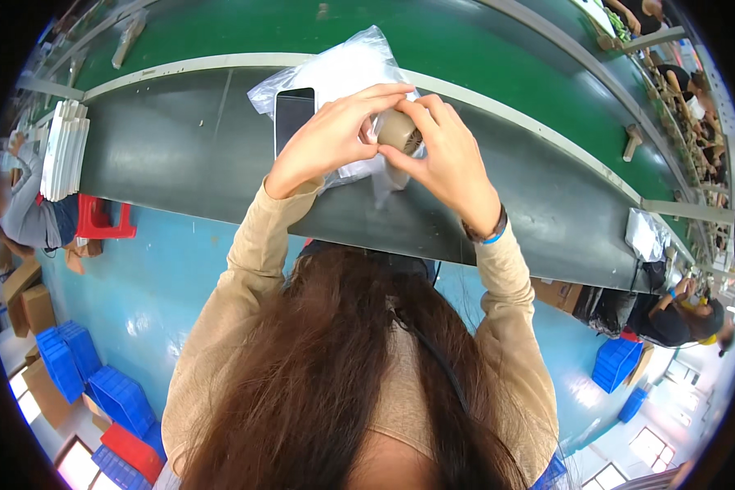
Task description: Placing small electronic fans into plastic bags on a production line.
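Note:
My left hand [327, 135] and my right hand [449, 155] meet above the dark work surface, fingers curled round a small beige rounded device [398, 131] with dark radial slots at one end. It looks like the head of a small fan, though much of it is hidden. Thin clear plastic [375, 131] shows at its left side, pinched by my left fingers. My right thumb and fingers close round the slotted end. Just left of my left hand lies a phone [295, 110] with a dark screen. Behind both hands is a pile of clear plastic bags [355, 65].
A green conveyor belt [245, 28] runs beyond the pale rail [196, 65]. White flat pieces [64, 151] are stacked at the left end, near a red stool [106, 219]. Another plastic bag [647, 237] lies at the right. People sit at both sides; blue crates [121, 398] stand on the floor.

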### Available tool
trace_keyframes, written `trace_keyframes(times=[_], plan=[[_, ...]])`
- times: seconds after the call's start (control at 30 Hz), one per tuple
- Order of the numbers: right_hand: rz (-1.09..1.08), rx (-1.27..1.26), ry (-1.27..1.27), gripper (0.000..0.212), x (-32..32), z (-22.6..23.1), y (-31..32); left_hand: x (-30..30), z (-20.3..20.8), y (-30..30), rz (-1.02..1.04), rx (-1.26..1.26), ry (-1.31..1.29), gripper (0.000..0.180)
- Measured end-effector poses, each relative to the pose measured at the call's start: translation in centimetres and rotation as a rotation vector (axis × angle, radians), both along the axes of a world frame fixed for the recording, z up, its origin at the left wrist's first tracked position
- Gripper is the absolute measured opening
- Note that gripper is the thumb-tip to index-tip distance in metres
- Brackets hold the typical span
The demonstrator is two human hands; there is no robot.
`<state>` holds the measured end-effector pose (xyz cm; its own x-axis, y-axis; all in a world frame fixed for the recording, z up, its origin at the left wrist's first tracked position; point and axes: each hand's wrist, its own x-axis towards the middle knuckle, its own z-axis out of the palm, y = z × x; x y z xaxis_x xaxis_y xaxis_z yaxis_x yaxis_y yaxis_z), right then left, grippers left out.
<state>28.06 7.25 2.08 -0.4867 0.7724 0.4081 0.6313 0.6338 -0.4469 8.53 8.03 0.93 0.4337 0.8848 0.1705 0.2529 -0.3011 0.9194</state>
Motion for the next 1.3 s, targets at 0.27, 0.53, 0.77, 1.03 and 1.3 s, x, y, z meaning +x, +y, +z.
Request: trace_keyframes(times=[0.27,0.53,0.77,1.03,1.3], plan=[[0.236,-0.337,-0.526,0.039,0.9,0.8,7.1,-2.5,-1.6,2.9,-0.077,0.019,0.21,0.082],[0.674,-0.692,-0.037,0.01,2.3,-1.6,8.3,-3.5,-4.1,4.1,0.0,-0.2,-0.08,0.071],[0.422,-0.512,0.259,0.007,2.4,-1.8,4.4,-1.7,-4.5,2.6,0.186,-0.293,-0.219,0.041],[0.322,-0.504,0.562,0.004,2.6,-1.8,3.8,0.8,-4.1,1.7,0.312,-0.225,-0.495,0.028],[0.017,-0.236,0.836,0.011,0.6,-2.1,4.1,2.0,-1.0,3.3,0.227,-0.283,-0.584,0.031]])
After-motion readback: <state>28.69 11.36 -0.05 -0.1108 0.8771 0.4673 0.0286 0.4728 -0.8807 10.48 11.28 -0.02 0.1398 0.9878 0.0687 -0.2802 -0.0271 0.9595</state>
